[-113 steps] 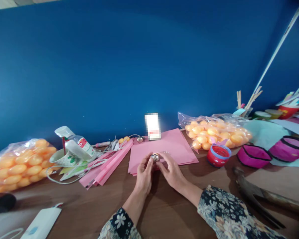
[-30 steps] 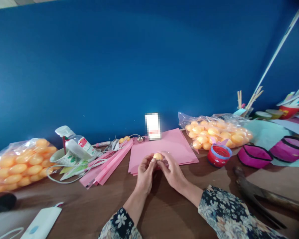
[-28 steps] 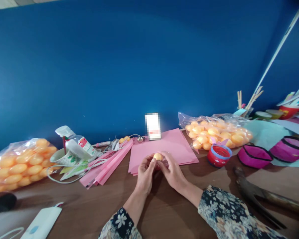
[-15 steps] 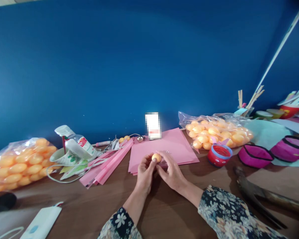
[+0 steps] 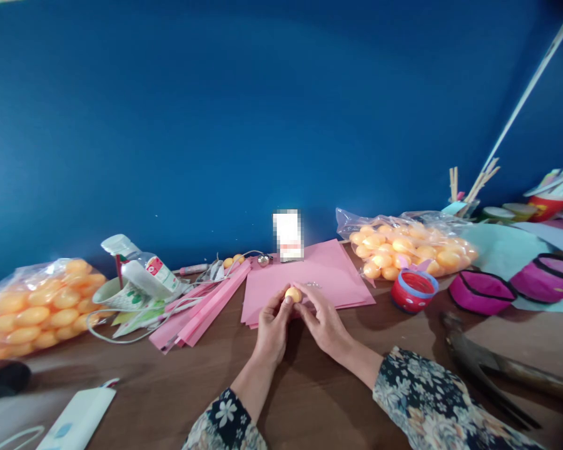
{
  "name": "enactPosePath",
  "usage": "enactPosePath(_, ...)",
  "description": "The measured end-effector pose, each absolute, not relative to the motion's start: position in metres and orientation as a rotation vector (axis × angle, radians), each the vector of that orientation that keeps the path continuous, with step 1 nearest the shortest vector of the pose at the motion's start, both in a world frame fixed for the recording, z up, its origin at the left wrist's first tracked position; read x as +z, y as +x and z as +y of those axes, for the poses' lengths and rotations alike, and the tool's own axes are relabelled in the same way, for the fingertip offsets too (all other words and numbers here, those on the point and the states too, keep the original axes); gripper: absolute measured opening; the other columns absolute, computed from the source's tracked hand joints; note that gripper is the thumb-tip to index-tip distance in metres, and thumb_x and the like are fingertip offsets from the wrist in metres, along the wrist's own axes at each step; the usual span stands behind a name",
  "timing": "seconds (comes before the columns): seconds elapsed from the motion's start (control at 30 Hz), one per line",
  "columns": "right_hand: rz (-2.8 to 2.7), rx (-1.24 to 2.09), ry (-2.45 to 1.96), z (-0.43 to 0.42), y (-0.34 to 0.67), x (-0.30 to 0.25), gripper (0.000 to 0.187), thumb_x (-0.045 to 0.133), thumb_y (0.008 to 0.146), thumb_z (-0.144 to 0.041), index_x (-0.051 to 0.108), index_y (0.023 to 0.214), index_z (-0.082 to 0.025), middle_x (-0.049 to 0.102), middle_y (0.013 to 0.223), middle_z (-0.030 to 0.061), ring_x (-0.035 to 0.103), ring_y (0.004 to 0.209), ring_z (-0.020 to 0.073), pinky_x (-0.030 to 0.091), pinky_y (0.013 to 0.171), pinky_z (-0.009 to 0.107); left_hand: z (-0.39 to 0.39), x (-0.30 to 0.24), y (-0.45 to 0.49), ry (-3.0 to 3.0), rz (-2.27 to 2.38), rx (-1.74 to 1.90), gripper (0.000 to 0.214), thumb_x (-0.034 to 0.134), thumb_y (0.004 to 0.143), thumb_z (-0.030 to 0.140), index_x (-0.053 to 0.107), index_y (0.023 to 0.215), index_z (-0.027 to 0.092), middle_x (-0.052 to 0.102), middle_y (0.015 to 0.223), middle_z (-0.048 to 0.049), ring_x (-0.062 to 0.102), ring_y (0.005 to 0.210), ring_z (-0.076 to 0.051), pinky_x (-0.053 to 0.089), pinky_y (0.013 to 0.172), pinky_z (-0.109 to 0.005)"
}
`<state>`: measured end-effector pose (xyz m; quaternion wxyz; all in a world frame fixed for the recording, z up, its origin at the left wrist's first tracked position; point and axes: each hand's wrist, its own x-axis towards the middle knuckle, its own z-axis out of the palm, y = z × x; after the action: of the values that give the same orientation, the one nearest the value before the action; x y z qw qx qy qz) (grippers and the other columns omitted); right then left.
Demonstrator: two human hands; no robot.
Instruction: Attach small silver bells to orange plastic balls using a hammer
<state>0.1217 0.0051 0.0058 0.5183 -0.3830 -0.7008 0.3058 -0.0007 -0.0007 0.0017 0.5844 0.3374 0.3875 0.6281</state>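
A small orange ball [image 5: 293, 294] is held up between my two hands over the near edge of a stack of pink paper [image 5: 342, 269]. My left hand [image 5: 271, 331] is closed on it, with the thumb on the near side. From the right, the thumb and fingers of my right hand [image 5: 327, 328] press against the same ball, and its other fingers are partly hidden. Small shiny bits [image 5: 313, 285] lie on the paper just beyond my right fingers; they are too small to name.
Clear bags of orange balls stand left [image 5: 42, 312] and right [image 5: 403, 244]. Pink strips [image 5: 216, 306], a bottle [image 5: 157, 275] and cables lie left. To the right are a red cup [image 5: 413, 292], magenta fabric pieces [image 5: 481, 294] and a wooden-handled tool [image 5: 511, 369]. A blue wall [image 5: 281, 125] rises behind.
Both hands stay around the ball, which has tilted or shifted very slightly. The right fingers have moved a little, uncovering more of the shiny bits on the paper.
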Motion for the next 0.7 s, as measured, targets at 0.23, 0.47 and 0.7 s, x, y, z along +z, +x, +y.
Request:
enactPosePath(0.23, -1.666, 0.765, -0.935, 0.0043, 0.1223, 0.0075, 0.028, 0.047, 0.087, -0.024, 0.052, 0.115, -0.022, 0.060, 0.113, 0.0085, 0.058, 0.100, 0.0200, 0.053, 0.082, 0.035, -0.0001, 0.0005, -0.0010, 0.796, 0.901, 1.449, 0.043, 0.069, 0.069, 0.033, 0.063, 0.107, 0.015, 0.066, 0.108, -0.0100, 0.061, 0.099, -0.023, 0.046, 0.088, -0.035)
enactPosePath(0.47, -1.671, 0.775, -0.961, 0.0049, 0.1214, 0.0051, 0.027, 0.047, 0.088, -0.025, 0.051, 0.114, -0.022, 0.058, 0.115, 0.0090, 0.057, 0.103, 0.0207, 0.052, 0.085, 0.036, -0.0028, 0.0064, 0.0024, 0.777, 0.907, 1.450, 0.039, 0.068, 0.070, 0.034, 0.064, 0.104, 0.017, 0.067, 0.102, -0.0085, 0.062, 0.095, -0.021, 0.046, 0.086, -0.034)
enactPosePath(0.7, -1.606, 0.756, -1.033, 0.0032, 0.1206, 0.0070, 0.032, 0.049, 0.086, -0.026, 0.047, 0.117, -0.021, 0.059, 0.112, 0.0096, 0.061, 0.095, 0.0198, 0.052, 0.083, 0.036, -0.0035, 0.0092, 0.0022, 0.759, 0.912, 1.443, 0.047, 0.069, 0.069, 0.033, 0.058, 0.113, 0.019, 0.064, 0.111, -0.0091, 0.061, 0.099, -0.021, 0.046, 0.087, -0.033)
